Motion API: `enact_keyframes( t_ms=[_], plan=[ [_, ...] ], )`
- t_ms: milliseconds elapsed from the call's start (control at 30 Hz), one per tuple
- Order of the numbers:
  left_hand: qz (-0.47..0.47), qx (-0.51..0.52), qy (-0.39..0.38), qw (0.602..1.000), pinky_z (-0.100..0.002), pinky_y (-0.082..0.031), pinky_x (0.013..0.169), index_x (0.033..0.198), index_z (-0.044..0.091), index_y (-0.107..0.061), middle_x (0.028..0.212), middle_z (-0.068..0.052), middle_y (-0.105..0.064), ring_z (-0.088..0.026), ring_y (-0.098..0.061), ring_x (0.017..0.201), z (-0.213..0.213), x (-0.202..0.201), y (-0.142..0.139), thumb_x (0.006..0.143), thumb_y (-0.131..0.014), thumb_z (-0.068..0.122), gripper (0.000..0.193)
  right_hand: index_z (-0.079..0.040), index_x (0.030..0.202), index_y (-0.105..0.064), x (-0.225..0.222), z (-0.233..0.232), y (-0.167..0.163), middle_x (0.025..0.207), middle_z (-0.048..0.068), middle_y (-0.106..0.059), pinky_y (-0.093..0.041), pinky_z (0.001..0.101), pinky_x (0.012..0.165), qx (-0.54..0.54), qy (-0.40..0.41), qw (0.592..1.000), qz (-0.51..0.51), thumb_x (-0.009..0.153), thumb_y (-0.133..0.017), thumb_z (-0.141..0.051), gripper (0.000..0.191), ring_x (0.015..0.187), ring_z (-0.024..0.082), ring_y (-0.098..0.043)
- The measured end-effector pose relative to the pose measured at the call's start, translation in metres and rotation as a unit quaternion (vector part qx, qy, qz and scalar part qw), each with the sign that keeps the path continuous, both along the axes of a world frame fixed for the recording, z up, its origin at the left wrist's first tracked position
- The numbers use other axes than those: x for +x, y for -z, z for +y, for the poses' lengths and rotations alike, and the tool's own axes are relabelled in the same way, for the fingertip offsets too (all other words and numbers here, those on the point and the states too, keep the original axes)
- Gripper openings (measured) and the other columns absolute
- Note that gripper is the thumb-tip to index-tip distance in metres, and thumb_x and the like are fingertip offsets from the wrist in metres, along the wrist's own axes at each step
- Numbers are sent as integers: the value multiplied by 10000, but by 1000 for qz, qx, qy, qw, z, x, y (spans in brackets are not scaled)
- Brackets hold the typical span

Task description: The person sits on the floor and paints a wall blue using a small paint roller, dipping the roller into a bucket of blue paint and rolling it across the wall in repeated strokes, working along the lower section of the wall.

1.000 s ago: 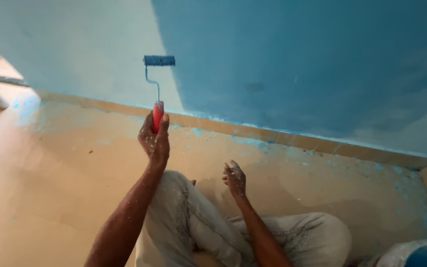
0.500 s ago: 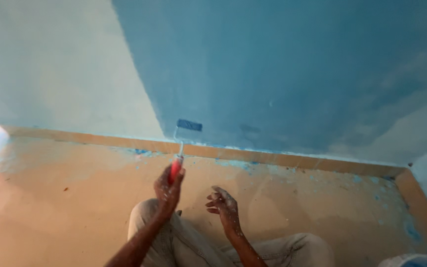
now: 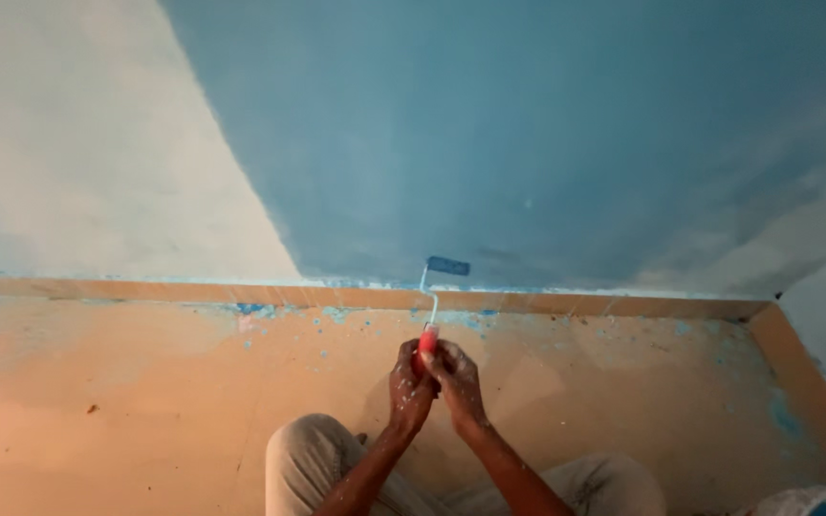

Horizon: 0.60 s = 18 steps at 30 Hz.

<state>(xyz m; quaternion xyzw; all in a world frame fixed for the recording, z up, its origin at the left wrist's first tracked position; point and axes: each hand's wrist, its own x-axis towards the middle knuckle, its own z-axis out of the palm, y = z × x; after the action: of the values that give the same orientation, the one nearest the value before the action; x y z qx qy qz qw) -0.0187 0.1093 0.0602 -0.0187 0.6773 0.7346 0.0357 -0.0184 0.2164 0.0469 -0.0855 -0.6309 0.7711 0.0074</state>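
On roller handle [image 3: 427, 341], both hands clasped.

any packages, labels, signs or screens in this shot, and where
None in view: only a small paint roller with a red handle, held by both hands, left hand and right hand, against the blue wall above the tan floor.

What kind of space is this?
Probably an indoor room being painted. The wall is partly covered in blue, with an unpainted pale patch at the left. Both hands, left hand and right hand, grip a small paint roller near the skirting; blue splatter dots the tan floor.
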Motion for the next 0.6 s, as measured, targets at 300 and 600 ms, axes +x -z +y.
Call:
enact_keyframes(
  t_ms=[300,600],
  plan=[
    [193,27,-76,978,-342,-569,861,1337,6,-568,1044,-139,-742,-205,-725,976,14,-49,13,958,-607,109,395,-32,1358,-618,-52,-6,-21,1215,11,-694,-494,284,972,69,22,994,84,898,-725,-200,501,1099,120,-636],
    [207,133,-44,968,-314,-530,911,1318,-7,-580,1076,-101,-684,-172,-640,1012,26,-76,27,990,-612,111,350,-25,1347,-656,-83,-1,9,1077,21,-701,-505,278,913,46,49,993,92,910,-737,-191,475,977,121,-624]
  ],
)
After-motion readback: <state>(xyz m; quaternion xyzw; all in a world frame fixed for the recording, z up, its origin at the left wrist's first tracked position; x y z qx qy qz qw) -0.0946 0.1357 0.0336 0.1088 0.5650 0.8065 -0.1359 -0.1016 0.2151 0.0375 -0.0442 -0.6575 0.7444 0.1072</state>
